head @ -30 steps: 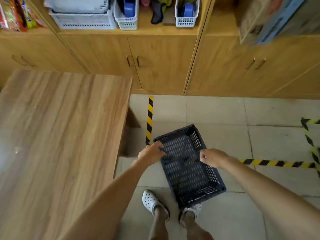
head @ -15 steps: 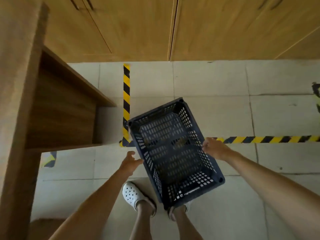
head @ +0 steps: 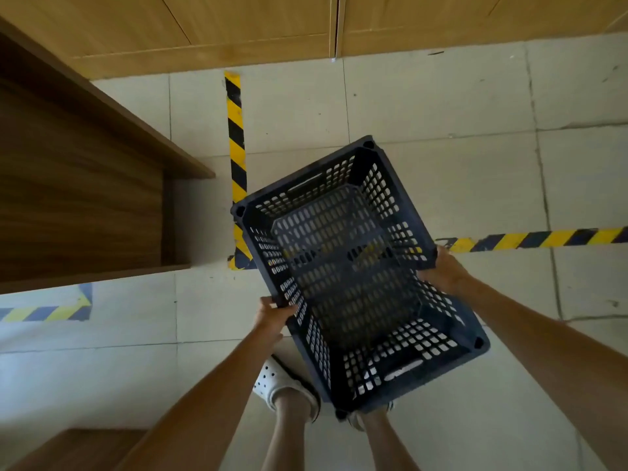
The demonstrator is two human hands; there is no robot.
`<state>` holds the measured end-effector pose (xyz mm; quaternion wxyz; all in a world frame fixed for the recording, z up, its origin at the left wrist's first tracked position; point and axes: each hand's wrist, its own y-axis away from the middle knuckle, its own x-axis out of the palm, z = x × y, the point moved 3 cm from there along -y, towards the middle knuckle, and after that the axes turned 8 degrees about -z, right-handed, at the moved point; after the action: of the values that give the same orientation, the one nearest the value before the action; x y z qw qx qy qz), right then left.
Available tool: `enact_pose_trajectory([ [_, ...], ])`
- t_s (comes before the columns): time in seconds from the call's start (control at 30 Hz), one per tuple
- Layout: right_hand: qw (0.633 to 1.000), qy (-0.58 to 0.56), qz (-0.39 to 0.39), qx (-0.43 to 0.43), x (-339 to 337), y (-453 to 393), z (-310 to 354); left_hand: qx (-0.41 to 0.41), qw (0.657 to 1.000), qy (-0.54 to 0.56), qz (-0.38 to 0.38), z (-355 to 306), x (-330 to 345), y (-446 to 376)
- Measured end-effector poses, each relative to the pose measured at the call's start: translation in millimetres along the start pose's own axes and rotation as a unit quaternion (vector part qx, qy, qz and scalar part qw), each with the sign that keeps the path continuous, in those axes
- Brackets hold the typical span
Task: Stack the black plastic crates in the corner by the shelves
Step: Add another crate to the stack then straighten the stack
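Note:
A black perforated plastic crate (head: 353, 273) hangs empty and open side up in the middle of the head view, turned at an angle above the tiled floor. My left hand (head: 272, 314) grips its left long rim, fingers curled over the edge. My right hand (head: 441, 270) holds the opposite long rim from outside. The crate covers the corner where the floor tape lines meet. No other crate is in view.
A wooden table (head: 85, 198) stands at the left, its underside in shadow. Wooden cabinet doors (head: 272, 25) run along the top. Yellow-black tape (head: 236, 137) marks the floor ahead, and more tape (head: 537, 237) runs right. My feet in white clogs (head: 282, 385) stand below the crate.
My left hand, open beside the crate half a second ago, now grips the left rim. The crate has come up closer to the camera, and my view has tilted further down.

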<state>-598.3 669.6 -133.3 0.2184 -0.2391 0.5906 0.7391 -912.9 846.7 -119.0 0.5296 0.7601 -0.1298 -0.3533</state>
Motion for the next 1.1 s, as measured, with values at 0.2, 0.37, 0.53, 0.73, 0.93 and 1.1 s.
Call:
enact_pose_trajectory([
  [0.2, 0.999, -0.007, 0.012, 0.036, -20.7, 23.9, 5.3, 0.002, 0.998, -0.065, 0.010, -4.1, -6.9, 15.7],
  [0.37, 0.999, 0.008, 0.035, 0.023, -60.4, 55.0, 19.3, 0.086, 0.988, -0.129, -0.026, -50.5, -33.0, 46.2],
  [0.53, 0.997, -0.001, 0.076, 0.018, -113.0, 72.5, 21.1, 0.183, 0.955, -0.229, -0.050, -122.8, -55.8, 76.2],
  [0.73, 0.984, -0.023, 0.155, 0.081, -216.2, 182.5, 32.0, 0.262, 0.903, -0.336, -0.043, -213.7, -56.5, 227.7],
  [0.93, 0.987, 0.020, 0.138, 0.078, -308.8, 256.2, 11.1, 0.336, 0.874, -0.346, -0.054, -269.0, -50.7, 345.0],
  [1.1, 0.991, 0.022, 0.108, 0.069, -371.4, 305.8, -3.0, 0.392, 0.846, -0.357, -0.053, -307.8, -38.1, 429.3],
])
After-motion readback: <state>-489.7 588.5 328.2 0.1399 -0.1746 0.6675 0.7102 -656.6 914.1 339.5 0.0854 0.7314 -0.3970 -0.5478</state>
